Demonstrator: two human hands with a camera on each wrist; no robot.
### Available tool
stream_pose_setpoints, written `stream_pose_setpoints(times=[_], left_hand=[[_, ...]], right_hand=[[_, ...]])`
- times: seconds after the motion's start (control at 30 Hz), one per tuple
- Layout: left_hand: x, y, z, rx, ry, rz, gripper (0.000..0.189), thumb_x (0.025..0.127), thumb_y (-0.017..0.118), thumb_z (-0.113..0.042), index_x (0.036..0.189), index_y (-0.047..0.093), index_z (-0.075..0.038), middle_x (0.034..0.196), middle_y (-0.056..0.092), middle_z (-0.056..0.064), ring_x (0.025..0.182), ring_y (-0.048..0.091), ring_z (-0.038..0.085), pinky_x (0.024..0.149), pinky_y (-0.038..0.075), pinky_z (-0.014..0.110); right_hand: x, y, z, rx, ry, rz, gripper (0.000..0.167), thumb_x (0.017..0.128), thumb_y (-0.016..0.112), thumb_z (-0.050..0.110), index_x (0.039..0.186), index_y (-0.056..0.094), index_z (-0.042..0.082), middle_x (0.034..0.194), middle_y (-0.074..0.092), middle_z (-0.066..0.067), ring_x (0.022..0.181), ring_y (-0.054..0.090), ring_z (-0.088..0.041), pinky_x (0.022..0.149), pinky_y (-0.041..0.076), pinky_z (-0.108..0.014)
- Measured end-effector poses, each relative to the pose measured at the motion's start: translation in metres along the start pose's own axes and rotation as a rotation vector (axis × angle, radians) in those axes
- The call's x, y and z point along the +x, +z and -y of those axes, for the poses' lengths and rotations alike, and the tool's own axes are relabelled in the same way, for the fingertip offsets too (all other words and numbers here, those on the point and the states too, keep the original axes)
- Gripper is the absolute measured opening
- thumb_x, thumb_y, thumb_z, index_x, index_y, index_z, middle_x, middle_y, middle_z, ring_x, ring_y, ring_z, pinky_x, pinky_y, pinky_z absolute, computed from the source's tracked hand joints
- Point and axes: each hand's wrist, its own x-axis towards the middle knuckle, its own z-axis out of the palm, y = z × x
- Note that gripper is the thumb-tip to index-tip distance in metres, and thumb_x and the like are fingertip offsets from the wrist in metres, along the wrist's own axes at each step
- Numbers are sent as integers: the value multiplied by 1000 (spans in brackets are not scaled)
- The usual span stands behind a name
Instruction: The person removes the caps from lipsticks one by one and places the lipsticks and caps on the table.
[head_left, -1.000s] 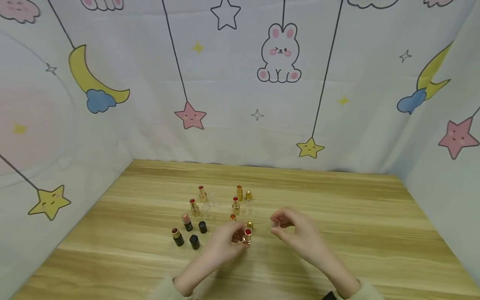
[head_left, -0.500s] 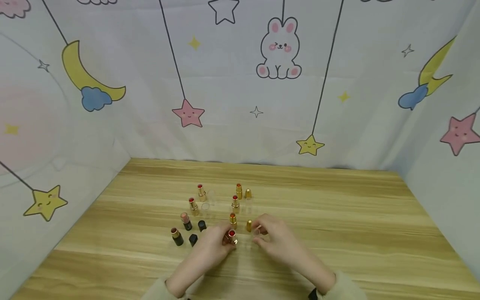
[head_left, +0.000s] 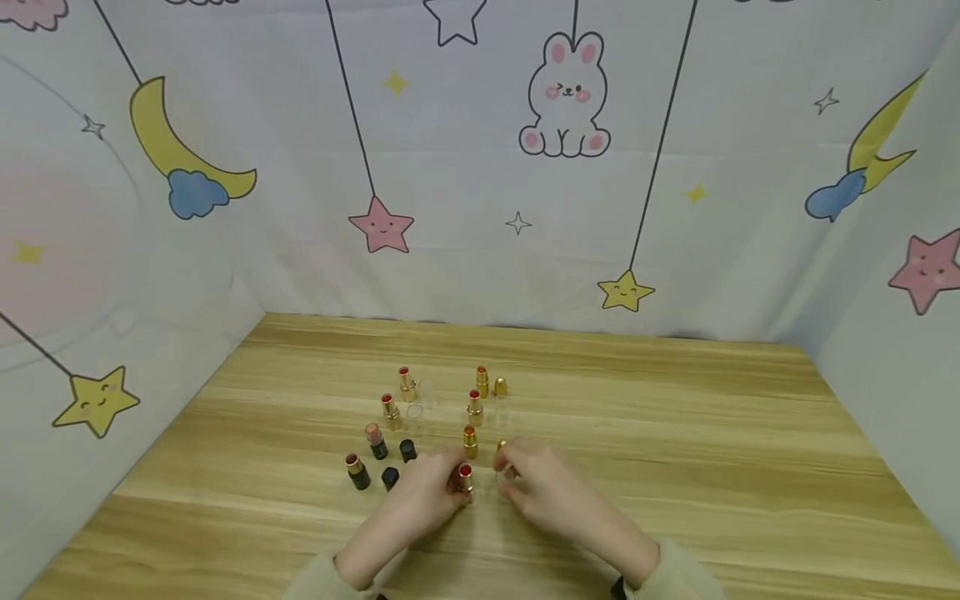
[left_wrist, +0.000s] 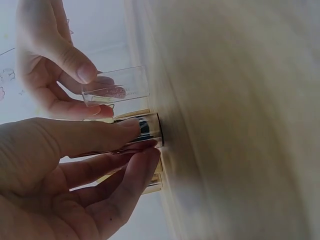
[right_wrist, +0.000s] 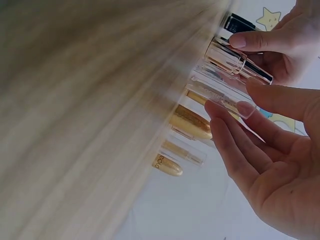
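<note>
My left hand (head_left: 423, 487) grips a red lipstick (head_left: 466, 479) in a shiny gold tube, held upright with its base close over the table. In the left wrist view its gold base (left_wrist: 154, 129) shows between thumb and fingers. My right hand (head_left: 547, 483) pinches a clear lipstick cap (right_wrist: 220, 95) by its upper end, just right of the lipstick. The cap's lower end comes right down at the table in the right wrist view. A gold bullet-shaped cap (right_wrist: 190, 122) stands close by the right fingers, and an orange lipstick (head_left: 470, 442) in gold stands just behind the left hand.
Several open lipsticks stand on the wooden table (head_left: 712, 467), among them a dark one (head_left: 357, 472) and a pink one (head_left: 376, 442) at left. Black caps (head_left: 408, 451), clear caps (head_left: 415, 417) and a gold cap (head_left: 501, 387) stand beside them. A printed curtain (head_left: 465, 275) hangs behind.
The left hand has moved left with the lipstick and lowered it to the table. The right hand has come left and down with the clear cap, beside the lipstick.
</note>
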Motion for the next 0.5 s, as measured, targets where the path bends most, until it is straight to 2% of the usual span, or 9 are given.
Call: stream_pose_setpoints(times=[0.2, 0.33, 0.5], left_hand=[[1, 0, 0, -11, -3, 10, 22, 70, 77, 0, 76, 58, -10, 66, 52, -4, 58, 42, 5, 49, 35, 18], [0, 0, -1, -9, -7, 5, 22, 69, 76, 2, 79, 60, -8, 66, 52, -2, 59, 42, 7, 50, 35, 19], [-8, -4, -9, 59, -39, -58, 33, 68, 81, -6, 98, 67, -4, 88, 66, 6, 76, 60, 18, 62, 50, 31]], right_hand=[[-1, 0, 0, 9, 13, 23, 20, 81, 73, 6, 99, 65, 7, 96, 68, -1, 87, 68, -15, 72, 55, -22], [-3, -1, 0, -21, 7, 20, 29, 79, 75, 7, 106, 65, 5, 104, 69, -4, 90, 68, -18, 76, 56, -27], [-15, -8, 0, -66, 34, -24, 44, 81, 75, 16, 121, 61, 7, 117, 67, -5, 105, 65, -20, 90, 55, -36]])
